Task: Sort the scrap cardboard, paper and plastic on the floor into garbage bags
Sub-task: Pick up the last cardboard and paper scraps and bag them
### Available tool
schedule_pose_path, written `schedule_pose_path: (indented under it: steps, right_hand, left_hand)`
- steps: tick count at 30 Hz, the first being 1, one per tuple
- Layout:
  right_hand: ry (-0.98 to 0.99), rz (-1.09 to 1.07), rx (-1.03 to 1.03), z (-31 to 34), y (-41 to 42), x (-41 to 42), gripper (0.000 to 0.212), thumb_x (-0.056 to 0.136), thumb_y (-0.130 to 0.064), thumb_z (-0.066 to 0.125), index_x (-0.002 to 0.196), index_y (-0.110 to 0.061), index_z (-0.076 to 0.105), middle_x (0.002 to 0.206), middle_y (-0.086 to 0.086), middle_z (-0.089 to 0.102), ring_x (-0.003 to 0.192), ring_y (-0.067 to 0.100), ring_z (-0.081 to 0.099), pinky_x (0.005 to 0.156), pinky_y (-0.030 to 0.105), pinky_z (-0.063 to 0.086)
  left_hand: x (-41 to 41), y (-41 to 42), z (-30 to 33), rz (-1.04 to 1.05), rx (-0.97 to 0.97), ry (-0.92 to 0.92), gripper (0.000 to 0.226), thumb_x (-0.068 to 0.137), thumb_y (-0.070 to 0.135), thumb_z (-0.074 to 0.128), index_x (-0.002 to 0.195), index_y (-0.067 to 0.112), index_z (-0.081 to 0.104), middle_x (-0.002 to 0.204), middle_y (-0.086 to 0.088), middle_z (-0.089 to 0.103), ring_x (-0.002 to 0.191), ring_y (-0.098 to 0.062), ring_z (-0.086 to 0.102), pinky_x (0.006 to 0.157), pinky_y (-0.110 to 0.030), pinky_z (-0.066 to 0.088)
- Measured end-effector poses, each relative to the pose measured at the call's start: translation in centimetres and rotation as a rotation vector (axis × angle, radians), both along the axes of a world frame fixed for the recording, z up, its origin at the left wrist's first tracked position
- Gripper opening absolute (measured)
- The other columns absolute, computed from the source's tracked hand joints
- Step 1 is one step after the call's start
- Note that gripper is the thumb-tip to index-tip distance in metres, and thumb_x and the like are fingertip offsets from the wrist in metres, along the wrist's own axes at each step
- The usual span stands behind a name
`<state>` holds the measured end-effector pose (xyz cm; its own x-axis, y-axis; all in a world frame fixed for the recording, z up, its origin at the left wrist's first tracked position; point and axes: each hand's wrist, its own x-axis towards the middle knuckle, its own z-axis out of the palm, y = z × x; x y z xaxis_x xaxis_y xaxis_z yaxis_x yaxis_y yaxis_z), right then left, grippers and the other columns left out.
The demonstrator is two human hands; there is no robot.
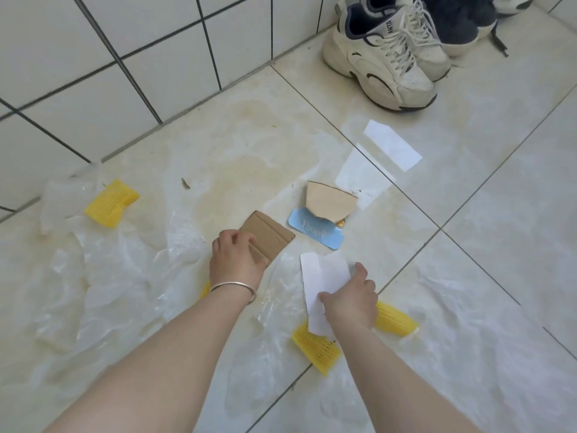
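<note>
You have a scrap in each hand, so the likeliest slip is mixing them — the brown corrugated cardboard piece [268,237] and the white paper scrap [323,284] belong to different sorts, and no garbage bag is in view, so you would have to carry both without letting them merge. Your left hand [237,260] has its fingers [231,237] curled over the near end of the cardboard, clamped on it; most of the piece juts out past the knuckles toward the wall, so a loose hold could let it pivot and drop. Your right hand [351,300] pinches the white paper, thumb on top and the other fingers wrapped behind, with the sheet sticking out both above and below the hand — thin paper held this way can fold or tear. The crumpled clear plastic film [103,276] spread over the floor is slippery underfoot and may cling to whatever you lift. The blue printed card [315,231] and the tan fan-shaped cardboard piece [331,201] lie just beyond your fingers, untouched.
</note>
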<state>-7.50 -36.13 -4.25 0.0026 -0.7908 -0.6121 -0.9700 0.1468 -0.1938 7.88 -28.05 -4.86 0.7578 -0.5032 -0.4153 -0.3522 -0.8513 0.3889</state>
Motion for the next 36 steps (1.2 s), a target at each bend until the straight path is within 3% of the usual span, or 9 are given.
schedule_pose_path:
  steps: [6,10,14,17,19,23,30,33,36]
  right_hand:
    - [-0.124,-0.029,0.084,0.6,-0.9,0.5,0.037,0.083,-0.026,0.062,0.117,-0.012,0.054,0.113,0.007,0.064,0.104,0.028,0.055,0.076,0.032,0.043]
    - [-0.291,-0.114,0.171,1.5,-1.2,0.4,0.03,0.086,-0.028,0.061,0.111,-0.01,0.063,0.105,0.007,0.066,0.086,0.022,0.051,0.073,0.028,0.04]
    - [-0.479,-0.317,0.229,2.6,-1.9,0.0,0.033,0.085,-0.024,0.066,0.114,-0.008,0.063,0.104,0.008,0.066,0.095,0.027,0.061,0.084,0.036,0.049]
    - [-0.572,-0.38,0.246,3.5,-3.3,-0.2,0.023,0.086,-0.021,0.065,0.107,-0.01,0.063,0.098,0.005,0.063,0.091,0.025,0.059,0.08,0.033,0.046]
    - [-0.637,-0.457,0.249,3.8,-4.3,0.0,0.02,0.086,-0.021,0.066,0.103,-0.014,0.061,0.103,0.006,0.065,0.096,0.027,0.061,0.088,0.038,0.049]
    - [-0.708,-0.536,0.253,4.1,-6.0,1.0,0.028,0.083,-0.025,0.068,0.108,-0.015,0.061,0.11,0.004,0.067,0.103,0.028,0.063,0.098,0.043,0.049]
    - [-0.743,-0.603,0.218,4.5,-8.4,3.5,0.014,0.082,-0.026,0.07,0.082,-0.017,0.06,0.098,0.001,0.065,0.093,0.025,0.062,0.085,0.034,0.049]
    - [-0.688,-0.676,0.146,3.9,-9.9,4.5,0.025,0.082,-0.03,0.07,0.097,-0.012,0.06,0.091,0.0,0.061,0.081,0.023,0.058,0.077,0.031,0.043]
    - [-0.595,-0.718,0.135,2.8,-11.1,5.5,0.043,0.081,-0.035,0.068,0.114,-0.008,0.058,0.098,0.004,0.057,0.087,0.027,0.055,0.08,0.033,0.046]
  left_hand:
    - [0.2,0.0,-0.6,-0.047,0.122,-0.081,0.08,0.071,0.038,0.074,0.139,0.026,0.034,0.137,-0.003,0.034,0.127,-0.025,0.036,0.1,-0.036,0.036]
    - [0.5,-0.8,-0.1,-0.023,0.258,-0.075,0.093,0.065,0.046,0.076,0.14,0.027,0.025,0.133,-0.005,0.036,0.124,-0.027,0.034,0.092,-0.039,0.038]
    - [1.9,-1.8,0.4,-0.011,0.258,-0.046,0.068,0.069,0.048,0.074,0.12,0.012,0.048,0.121,-0.008,0.057,0.116,-0.029,0.05,0.088,-0.038,0.044]
    - [3.4,-3.1,1.7,0.017,0.12,0.099,0.042,0.08,0.047,0.064,0.106,0.014,0.062,0.11,-0.008,0.066,0.104,-0.031,0.06,0.083,-0.036,0.049]
    - [4.1,-3.9,2.5,0.09,-0.017,0.16,0.033,0.082,0.043,0.063,0.098,0.014,0.065,0.1,-0.007,0.068,0.098,-0.03,0.062,0.082,-0.034,0.05]
    - [4.6,-5.4,3.5,0.233,-0.203,0.253,0.03,0.083,0.037,0.064,0.1,0.012,0.067,0.104,-0.009,0.069,0.102,-0.029,0.062,0.089,-0.034,0.05]
    - [4.0,-6.4,3.1,0.446,-0.352,0.418,0.011,0.084,0.032,0.064,0.085,0.021,0.062,0.09,-0.004,0.067,0.091,-0.027,0.064,0.087,-0.033,0.051]
    - [3.8,-7.2,2.7,0.56,-0.411,0.518,0.017,0.086,0.03,0.061,0.072,0.022,0.058,0.084,-0.003,0.064,0.087,-0.025,0.062,0.086,-0.033,0.049]
    - [3.6,-7.9,2.0,0.583,-0.412,0.56,0.022,0.088,0.03,0.059,0.067,0.024,0.056,0.091,-0.006,0.065,0.09,-0.027,0.063,0.091,-0.038,0.051]
